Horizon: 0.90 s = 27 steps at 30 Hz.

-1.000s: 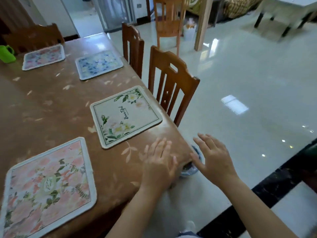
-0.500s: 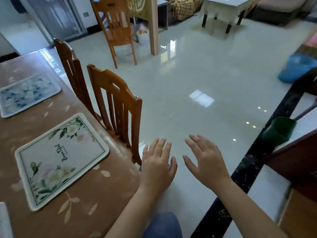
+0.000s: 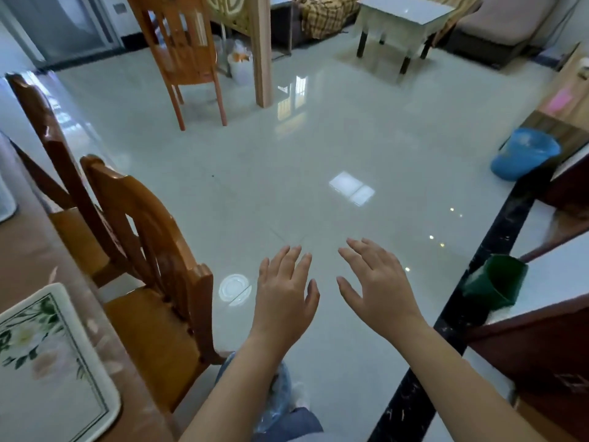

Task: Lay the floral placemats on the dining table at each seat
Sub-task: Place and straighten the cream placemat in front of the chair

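Our left hand and right hand hang side by side over the tiled floor, palms down, fingers spread loose, with nothing in either one. The only floral placemat we can see lies flat on the brown worktop at the far left edge of the view, its white border and green leaf print squared to the seat of the nearer wooden chair; a second chair stands just behind that one. We see no spare mat in reach, and most of the worktop is out of frame, so we cannot tell from here how many seats are covered.

We judge the step in hand to be a check or a fetch, not a placing. To do it well, we should turn back toward the worktop and count a mat for every chair before we call it done. If one is lacking, we should carry the mat flat in both hands, lower it onto the worktop in front of the chair, line its near edge with the worktop edge, then smooth it from the middle outward so no corner curls.
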Each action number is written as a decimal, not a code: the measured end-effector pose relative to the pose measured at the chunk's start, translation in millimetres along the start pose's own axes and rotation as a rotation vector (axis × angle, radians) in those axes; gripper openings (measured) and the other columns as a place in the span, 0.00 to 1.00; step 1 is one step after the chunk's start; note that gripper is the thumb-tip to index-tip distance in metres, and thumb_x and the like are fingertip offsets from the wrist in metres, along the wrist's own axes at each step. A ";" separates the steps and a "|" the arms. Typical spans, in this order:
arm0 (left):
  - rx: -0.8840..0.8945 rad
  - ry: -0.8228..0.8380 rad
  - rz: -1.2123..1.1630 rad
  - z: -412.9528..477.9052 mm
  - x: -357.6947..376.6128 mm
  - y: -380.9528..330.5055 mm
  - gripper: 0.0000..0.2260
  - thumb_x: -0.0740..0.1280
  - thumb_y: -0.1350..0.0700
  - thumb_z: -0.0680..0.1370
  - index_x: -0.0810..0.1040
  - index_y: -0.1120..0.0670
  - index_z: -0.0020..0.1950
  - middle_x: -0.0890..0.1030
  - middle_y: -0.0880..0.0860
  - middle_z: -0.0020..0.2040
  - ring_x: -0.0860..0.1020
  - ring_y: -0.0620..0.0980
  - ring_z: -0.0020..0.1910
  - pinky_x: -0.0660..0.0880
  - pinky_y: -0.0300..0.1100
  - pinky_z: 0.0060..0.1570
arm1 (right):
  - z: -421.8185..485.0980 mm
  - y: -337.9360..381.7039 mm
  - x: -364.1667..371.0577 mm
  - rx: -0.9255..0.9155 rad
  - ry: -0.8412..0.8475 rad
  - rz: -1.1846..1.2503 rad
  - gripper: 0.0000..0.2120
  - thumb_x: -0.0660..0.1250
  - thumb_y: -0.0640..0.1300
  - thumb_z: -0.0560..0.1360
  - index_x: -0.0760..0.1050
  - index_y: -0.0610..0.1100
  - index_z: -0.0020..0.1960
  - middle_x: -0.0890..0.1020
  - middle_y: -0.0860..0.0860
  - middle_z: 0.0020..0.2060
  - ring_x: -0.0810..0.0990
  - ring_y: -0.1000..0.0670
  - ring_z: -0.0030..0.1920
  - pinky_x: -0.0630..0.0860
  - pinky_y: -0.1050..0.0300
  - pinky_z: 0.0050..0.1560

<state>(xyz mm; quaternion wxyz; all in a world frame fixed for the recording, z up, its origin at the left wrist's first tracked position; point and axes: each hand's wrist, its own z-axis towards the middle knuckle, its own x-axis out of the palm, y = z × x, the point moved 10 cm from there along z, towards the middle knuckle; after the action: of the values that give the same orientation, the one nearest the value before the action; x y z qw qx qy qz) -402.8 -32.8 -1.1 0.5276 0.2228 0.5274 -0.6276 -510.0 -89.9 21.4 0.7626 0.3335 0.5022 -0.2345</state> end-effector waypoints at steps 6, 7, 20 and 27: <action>-0.063 -0.042 0.014 57.2 5.9 22.8 0.19 0.71 0.62 0.69 0.75 0.62 0.59 0.77 0.62 0.59 0.73 0.61 0.61 0.68 0.63 0.58 | 76.2 -4.3 14.4 -0.093 0.007 0.025 0.20 0.71 0.43 0.69 0.74 0.39 0.59 0.78 0.41 0.59 0.74 0.40 0.61 0.72 0.40 0.59; -0.080 -0.047 0.024 63.6 5.6 28.3 0.19 0.71 0.62 0.69 0.75 0.62 0.59 0.77 0.62 0.59 0.73 0.61 0.61 0.68 0.62 0.58 | 86.9 -2.8 18.5 -0.117 0.013 0.035 0.20 0.71 0.43 0.69 0.74 0.39 0.59 0.78 0.41 0.59 0.74 0.40 0.61 0.72 0.40 0.59; -0.485 -0.158 0.258 150.8 5.4 116.2 0.19 0.73 0.60 0.69 0.76 0.61 0.59 0.78 0.61 0.59 0.74 0.61 0.59 0.68 0.61 0.58 | 250.2 13.5 82.8 -0.484 0.145 0.223 0.20 0.72 0.41 0.68 0.75 0.38 0.58 0.78 0.41 0.58 0.75 0.38 0.60 0.72 0.38 0.58; -0.526 -0.241 0.301 245.4 6.1 121.5 0.18 0.72 0.64 0.67 0.77 0.64 0.56 0.78 0.63 0.57 0.75 0.63 0.58 0.70 0.63 0.56 | 351.2 -17.3 65.8 -0.595 0.129 0.293 0.20 0.71 0.41 0.69 0.74 0.39 0.59 0.78 0.41 0.59 0.74 0.39 0.62 0.72 0.36 0.58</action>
<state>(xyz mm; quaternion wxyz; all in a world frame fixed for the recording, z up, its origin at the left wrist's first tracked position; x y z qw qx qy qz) -228.0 -241.8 26.5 0.7127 0.0782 0.5664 -0.4064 -282.5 -364.3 51.8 0.8186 0.1791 0.5429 0.0559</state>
